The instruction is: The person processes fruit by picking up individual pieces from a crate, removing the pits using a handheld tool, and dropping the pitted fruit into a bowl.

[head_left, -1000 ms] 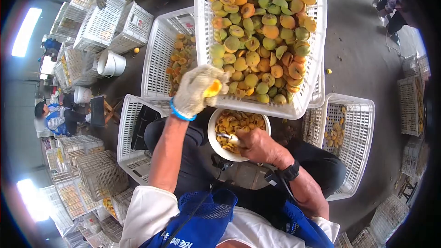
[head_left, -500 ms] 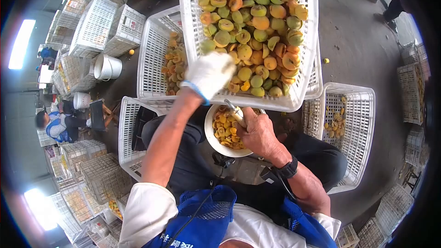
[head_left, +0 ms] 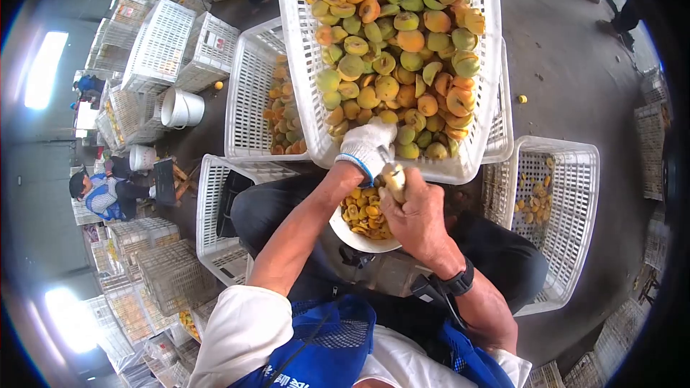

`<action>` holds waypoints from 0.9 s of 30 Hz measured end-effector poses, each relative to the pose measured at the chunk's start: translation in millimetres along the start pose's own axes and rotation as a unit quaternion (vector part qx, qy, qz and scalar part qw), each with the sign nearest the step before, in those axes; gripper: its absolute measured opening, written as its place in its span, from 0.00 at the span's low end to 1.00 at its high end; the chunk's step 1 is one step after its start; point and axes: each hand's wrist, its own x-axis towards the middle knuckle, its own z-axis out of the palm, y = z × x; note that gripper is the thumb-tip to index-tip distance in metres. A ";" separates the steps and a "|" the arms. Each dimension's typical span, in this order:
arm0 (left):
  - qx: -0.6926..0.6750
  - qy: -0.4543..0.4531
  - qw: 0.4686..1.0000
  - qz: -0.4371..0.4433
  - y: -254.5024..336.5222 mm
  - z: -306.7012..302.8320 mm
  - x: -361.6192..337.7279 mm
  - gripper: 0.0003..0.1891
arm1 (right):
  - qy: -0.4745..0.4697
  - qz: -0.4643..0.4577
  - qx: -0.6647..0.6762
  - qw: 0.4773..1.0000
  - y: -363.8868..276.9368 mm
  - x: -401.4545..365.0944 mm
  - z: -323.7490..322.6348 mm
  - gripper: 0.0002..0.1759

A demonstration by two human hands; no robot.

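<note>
Right hand (head_left: 418, 210): bare, clenched around the lower part of a single fruit (head_left: 393, 175) (yellow-green, partly hidden by the fingers). Black watch (head_left: 460, 284) on that wrist. Cannot tell whether a blade sits in the same grip.

Left hand (head_left: 366, 145): white glove with blue cuff, fingers curled down onto the top of the same fruit, so both hands are grasping it. The fruit is held just below the near rim of the big crate and directly above the bowl.

White bowl (head_left: 343, 231): on the person's lap under the hands, holding cut yellow halves (head_left: 363, 213).

Big white crate (head_left: 307, 93): straight ahead, heaped with whole fruit (head_left: 397, 43), green through orange. The gloved hand touches its near edge.

Left-hand crate (head_left: 248, 93): beside the big one, with a shallow layer of orange pieces (head_left: 284, 115).

Right-hand crate (head_left: 571, 194): beside the right knee, a few pieces (head_left: 535, 201) at the bottom.

Farther left: white bucket (head_left: 183, 108) on the floor, stacked crates, and another person (head_left: 108, 194) crouched in a blue vest.
</note>
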 end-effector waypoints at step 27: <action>0.096 0.008 0.994 0.045 -0.9 -25.4 30.7 0.21 | 0.188 0.092 0.139 0.968 2.5 25.3 -52.2 0.08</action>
